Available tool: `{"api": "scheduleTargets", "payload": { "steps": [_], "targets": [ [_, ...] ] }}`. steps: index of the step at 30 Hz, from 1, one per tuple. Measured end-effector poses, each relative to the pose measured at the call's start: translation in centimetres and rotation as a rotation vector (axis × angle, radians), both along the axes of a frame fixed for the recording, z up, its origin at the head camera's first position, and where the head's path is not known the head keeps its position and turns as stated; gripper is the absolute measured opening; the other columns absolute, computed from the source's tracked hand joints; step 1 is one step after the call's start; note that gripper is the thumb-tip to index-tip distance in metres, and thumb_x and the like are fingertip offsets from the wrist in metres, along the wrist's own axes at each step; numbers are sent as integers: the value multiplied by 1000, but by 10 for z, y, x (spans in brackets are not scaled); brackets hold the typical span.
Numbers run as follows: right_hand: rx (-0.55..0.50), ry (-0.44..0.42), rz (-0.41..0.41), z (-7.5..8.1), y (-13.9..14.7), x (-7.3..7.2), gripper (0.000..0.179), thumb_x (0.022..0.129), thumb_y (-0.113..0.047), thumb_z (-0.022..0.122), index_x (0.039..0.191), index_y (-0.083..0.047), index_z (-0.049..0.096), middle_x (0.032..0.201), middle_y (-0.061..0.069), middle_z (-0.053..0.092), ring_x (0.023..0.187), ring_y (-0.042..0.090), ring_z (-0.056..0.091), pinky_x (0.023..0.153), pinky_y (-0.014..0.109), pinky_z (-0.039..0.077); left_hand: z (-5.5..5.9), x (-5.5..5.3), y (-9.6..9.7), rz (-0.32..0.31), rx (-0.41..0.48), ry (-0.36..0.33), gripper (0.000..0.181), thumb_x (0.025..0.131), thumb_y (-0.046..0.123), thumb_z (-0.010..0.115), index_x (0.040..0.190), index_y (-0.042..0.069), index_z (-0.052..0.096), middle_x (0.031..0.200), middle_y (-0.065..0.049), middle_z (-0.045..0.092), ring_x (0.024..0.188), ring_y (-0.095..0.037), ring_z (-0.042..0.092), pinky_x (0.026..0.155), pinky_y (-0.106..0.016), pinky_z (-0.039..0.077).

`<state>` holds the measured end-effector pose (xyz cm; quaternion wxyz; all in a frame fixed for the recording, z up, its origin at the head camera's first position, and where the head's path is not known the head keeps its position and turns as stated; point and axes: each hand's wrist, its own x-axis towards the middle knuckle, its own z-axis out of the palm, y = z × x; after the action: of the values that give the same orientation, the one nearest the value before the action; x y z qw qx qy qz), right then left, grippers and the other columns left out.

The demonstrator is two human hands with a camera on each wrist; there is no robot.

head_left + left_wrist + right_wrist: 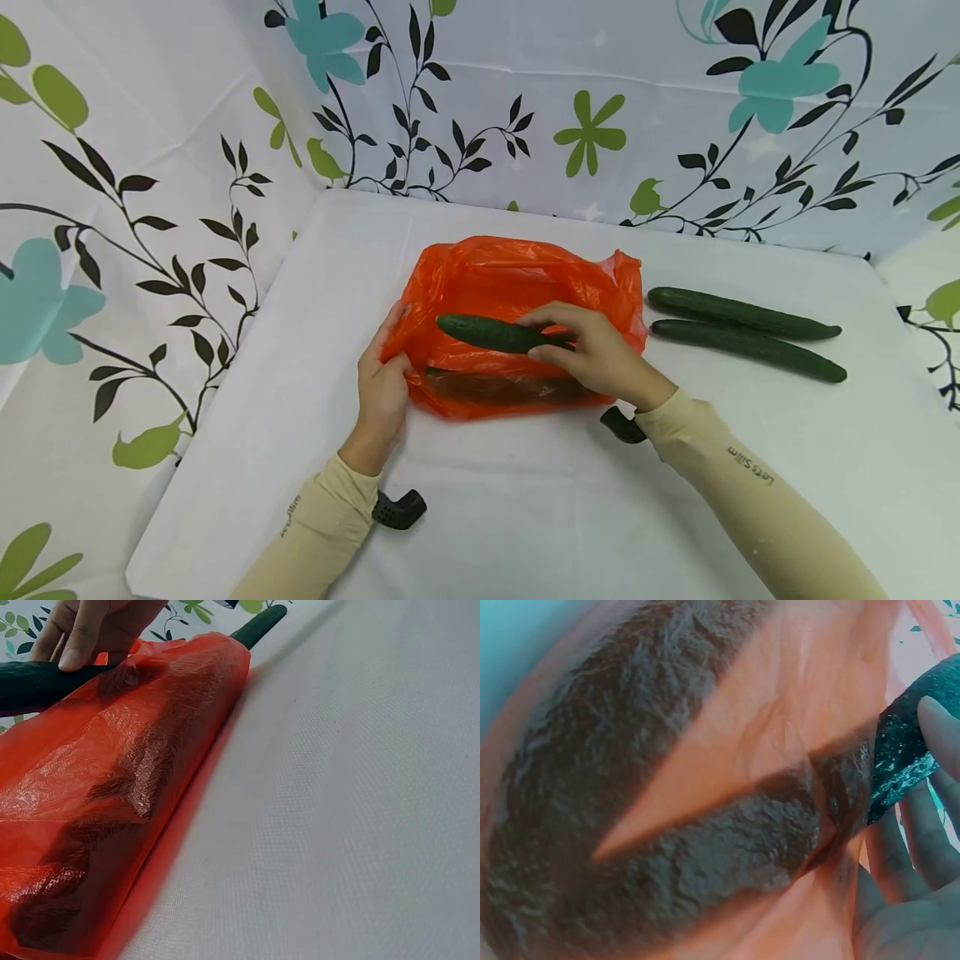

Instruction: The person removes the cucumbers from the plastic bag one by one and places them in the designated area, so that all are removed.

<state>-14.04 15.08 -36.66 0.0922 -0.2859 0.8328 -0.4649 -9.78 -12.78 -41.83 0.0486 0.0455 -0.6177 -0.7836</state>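
Observation:
My right hand (592, 350) holds a dark green cucumber (491, 333) over the mouth of a red plastic bag (517, 258). Thumb and fingers pinch it towards its right part; its left end points at my left hand. In the right wrist view, part of the held cucumber (907, 735) shows beside the fingers, the rest behind the bag's film. With my left hand (382, 387) I grip the bag's left edge. Through the film along the near side, another cucumber (502, 387) shows dark. The left wrist view has the right hand (82, 630) on its cucumber (45, 686).
Two more cucumbers, a far one (742, 313) and a near one (750, 348), lie side by side right of the bag. A white cloth covers the table (487, 517). Behind hangs a patterned curtain (600, 50). Black wrist devices (400, 510) show beside both forearms.

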Motion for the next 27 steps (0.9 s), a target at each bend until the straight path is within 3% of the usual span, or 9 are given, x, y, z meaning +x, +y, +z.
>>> {"api": "scheduleTargets", "payload": {
  "steps": [10, 18, 27],
  "targets": [
    [-182, 3, -15, 9, -4, 3, 38, 90, -5, 74, 127, -11, 68, 124, -1, 66, 117, 17, 59, 99, 43, 51, 0, 1, -1, -4, 1, -4, 74, 89, -13, 31, 158, 14, 37, 155, 8, 42, 142, -13, 35, 114, -33, 35],
    [-411, -30, -74, 26, -8, 10, 40, 87, 10, 72, 125, 2, 66, 122, 10, 66, 111, 28, 62, 87, 38, 58, 1, 3, -1, -7, -28, -24, 75, 89, -12, 31, 158, 18, 37, 155, 12, 41, 142, -11, 33, 115, -33, 33],
    [-540, -51, -94, 41, -4, 16, 40, 90, 9, 68, 129, -1, 65, 120, 16, 65, 114, 34, 60, 90, 38, 56, 0, 2, -1, 5, -28, -26, 78, 87, -14, 30, 157, 18, 39, 155, 9, 42, 143, -13, 33, 117, -35, 30]
  ]
}}
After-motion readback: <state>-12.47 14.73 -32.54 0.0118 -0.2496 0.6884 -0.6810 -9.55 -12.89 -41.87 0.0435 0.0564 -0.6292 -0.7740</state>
